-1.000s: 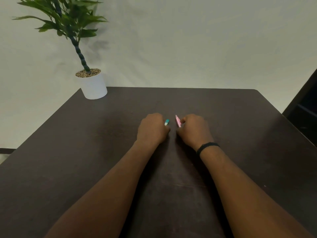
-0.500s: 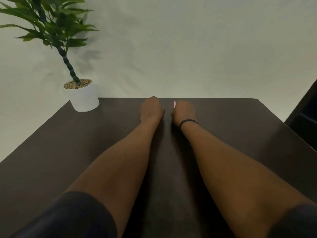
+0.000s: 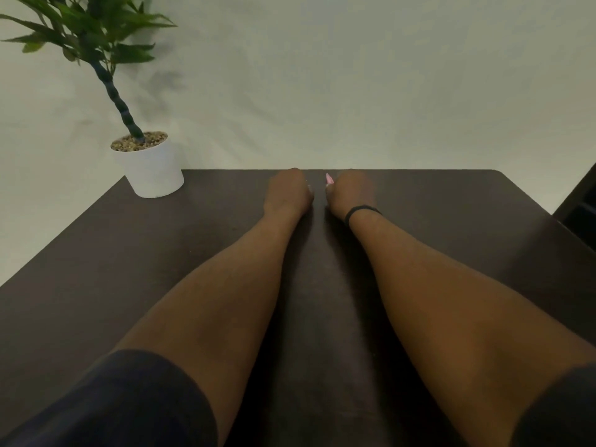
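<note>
Both my arms stretch across the dark brown table (image 3: 154, 253) to its far edge. My left hand (image 3: 287, 191) is curled into a fist, knuckles up. The small teal-tipped thing it held a moment ago is hidden inside the fist. My right hand (image 3: 350, 191), with a black band (image 3: 361, 210) on the wrist, is also curled. It grips a small pink object (image 3: 329, 179), whose tip sticks up on the thumb side. The two fists lie side by side, a narrow gap apart.
A white pot (image 3: 151, 169) with a green plant (image 3: 96, 37) stands on the table's far left corner. A pale wall rises behind the table. Dark furniture (image 3: 580, 201) stands past the right edge.
Both fists have slid from the middle of the table to its far edge. The teal tip in the left fist has gone out of sight. My dark sleeves have come into view.
</note>
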